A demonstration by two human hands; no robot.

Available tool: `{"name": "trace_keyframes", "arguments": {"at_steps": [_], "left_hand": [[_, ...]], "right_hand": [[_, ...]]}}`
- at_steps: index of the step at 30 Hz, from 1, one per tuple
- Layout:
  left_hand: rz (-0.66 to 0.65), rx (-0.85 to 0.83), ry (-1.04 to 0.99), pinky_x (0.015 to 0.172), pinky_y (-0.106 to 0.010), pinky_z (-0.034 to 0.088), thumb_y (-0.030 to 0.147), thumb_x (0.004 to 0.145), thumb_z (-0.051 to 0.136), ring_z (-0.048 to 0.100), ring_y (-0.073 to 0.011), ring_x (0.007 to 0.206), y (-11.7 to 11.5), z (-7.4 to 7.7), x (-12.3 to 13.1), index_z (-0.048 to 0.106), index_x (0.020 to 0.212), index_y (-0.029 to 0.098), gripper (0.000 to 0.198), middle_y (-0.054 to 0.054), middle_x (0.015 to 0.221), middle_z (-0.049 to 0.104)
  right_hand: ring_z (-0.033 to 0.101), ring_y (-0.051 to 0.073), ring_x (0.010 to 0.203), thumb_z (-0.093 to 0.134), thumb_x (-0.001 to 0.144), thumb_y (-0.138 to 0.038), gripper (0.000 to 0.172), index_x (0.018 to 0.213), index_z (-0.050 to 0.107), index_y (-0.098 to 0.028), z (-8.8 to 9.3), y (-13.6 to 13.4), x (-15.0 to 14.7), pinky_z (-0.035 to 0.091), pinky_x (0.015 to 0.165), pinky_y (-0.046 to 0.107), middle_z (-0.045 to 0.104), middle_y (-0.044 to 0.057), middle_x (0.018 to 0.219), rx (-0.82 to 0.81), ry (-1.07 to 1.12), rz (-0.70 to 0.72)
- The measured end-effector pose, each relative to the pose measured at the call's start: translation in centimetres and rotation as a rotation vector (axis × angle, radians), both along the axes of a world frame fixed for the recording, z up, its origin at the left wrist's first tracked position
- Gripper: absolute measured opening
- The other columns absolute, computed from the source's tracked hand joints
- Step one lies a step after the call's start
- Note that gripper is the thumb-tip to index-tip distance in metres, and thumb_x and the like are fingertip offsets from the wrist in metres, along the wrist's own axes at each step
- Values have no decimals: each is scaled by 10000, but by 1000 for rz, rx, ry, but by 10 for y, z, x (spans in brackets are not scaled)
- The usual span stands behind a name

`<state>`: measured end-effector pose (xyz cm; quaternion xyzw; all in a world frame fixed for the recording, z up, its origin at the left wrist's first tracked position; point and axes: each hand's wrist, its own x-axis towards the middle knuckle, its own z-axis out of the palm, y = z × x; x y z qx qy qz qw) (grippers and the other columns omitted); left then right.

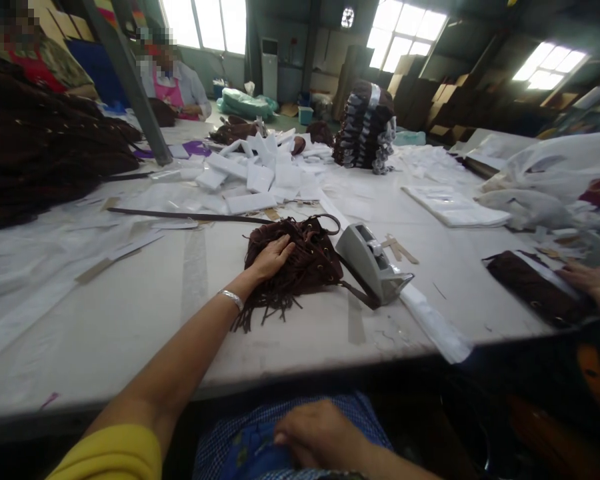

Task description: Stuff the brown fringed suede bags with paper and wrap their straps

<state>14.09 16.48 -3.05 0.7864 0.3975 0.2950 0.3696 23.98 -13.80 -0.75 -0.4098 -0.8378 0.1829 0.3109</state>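
Note:
My left hand [275,259] lies flat on a dark brown fringed bag [313,257], its fingers stretched out over the front. The bag rests on the white table, fringe toward me, and a long strap [190,215] runs off to the left. Down at my lap, my right hand [323,430] is closed against the blue cloth [257,447] of an apron. Its fingertips are partly hidden, and what they hold I cannot make out. Beside the bag, on its right, stands a grey tape dispenser [373,263], with a strap loop by its base.
White packing pieces [260,177] are heaped behind the bag. A bundled brown stack [364,127] stands farther back. Brown bags [40,140] pile up at left near a metal post [140,87]. At right a co-worker's hand [587,277] touches a brown folded bag [535,287]. Co-workers sit opposite.

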Motion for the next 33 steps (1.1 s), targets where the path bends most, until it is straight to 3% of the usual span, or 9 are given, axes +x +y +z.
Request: {"name": "trace_keyframes", "arguments": {"at_steps": [3, 5, 7, 9, 11, 14, 17, 25, 33], "left_hand": [[-7, -4, 1, 1215, -345, 184, 563, 943, 386, 319, -222, 1438, 2, -2, -2, 443, 1448, 141, 660, -54, 1527, 396], [-17, -7, 1, 1207, -336, 212, 574, 955, 339, 338, -206, 1428, 0, -1, -4, 420, 1463, 158, 662, -41, 1528, 396], [-23, -3, 8, 1202, -332, 228, 580, 955, 327, 345, -205, 1425, -3, 1, -6, 421, 1463, 162, 664, -40, 1525, 403], [-22, 7, 17, 1198, -335, 240, 580, 954, 327, 348, -213, 1423, -6, 3, -7, 433, 1456, 163, 661, -42, 1518, 416], [-12, 19, 24, 1194, -346, 252, 574, 957, 321, 361, -222, 1416, -7, 3, -7, 437, 1452, 153, 659, -55, 1511, 426], [1, 40, 30, 1193, -366, 253, 568, 959, 323, 378, -232, 1407, -5, 0, -5, 439, 1448, 145, 657, -75, 1511, 429], [-13, 73, 43, 1195, -384, 244, 558, 955, 349, 391, -247, 1398, -1, -4, -4, 467, 1424, 128, 647, -101, 1496, 451], [-127, 176, 85, 1167, -391, 300, 474, 973, 356, 433, -233, 1362, -5, 2, -2, 486, 1403, 196, 529, -71, 1457, 504], [-150, 196, 105, 1148, -404, 331, 479, 975, 361, 450, -245, 1347, -12, 3, -3, 491, 1389, 183, 525, -93, 1449, 508]], "right_hand": [[672, 157, 796, 471, 979, -181, 207, 1079, 651, -186, 14, 28, 13, 539, 747, 248, 719, 49, 895, 37, 22, -169], [624, 212, 1027, 518, 964, -187, 281, 1232, 600, -188, 22, 66, 24, 510, 912, 338, 679, 101, 1128, 148, -96, -318], [538, 270, 1160, 579, 929, -181, 402, 1328, 540, -171, 23, 105, 31, 466, 982, 414, 593, 137, 1288, 193, -266, -381], [538, 290, 1105, 575, 910, -126, 364, 1273, 582, -146, 17, 133, 33, 471, 939, 426, 621, 142, 1212, 181, -419, -384], [561, 275, 985, 538, 906, -82, 239, 1113, 650, -124, 7, 143, 32, 479, 875, 395, 665, 123, 1023, 141, -504, -350], [568, 244, 858, 512, 907, -81, 149, 930, 651, -130, -8, 131, 30, 474, 787, 343, 654, 96, 852, 78, -489, -315], [577, 226, 797, 501, 893, -82, 143, 915, 627, -145, -13, 103, 26, 459, 723, 314, 645, 84, 810, 21, -386, -351], [623, 208, 770, 454, 809, -48, 280, 1000, 612, -176, -5, 39, 8, 472, 689, 295, 675, 64, 830, -145, -107, -195], [679, 207, 775, 410, 816, -55, 350, 1079, 612, -166, 0, 22, 12, 539, 690, 293, 713, 77, 877, -120, -34, -155]]}}
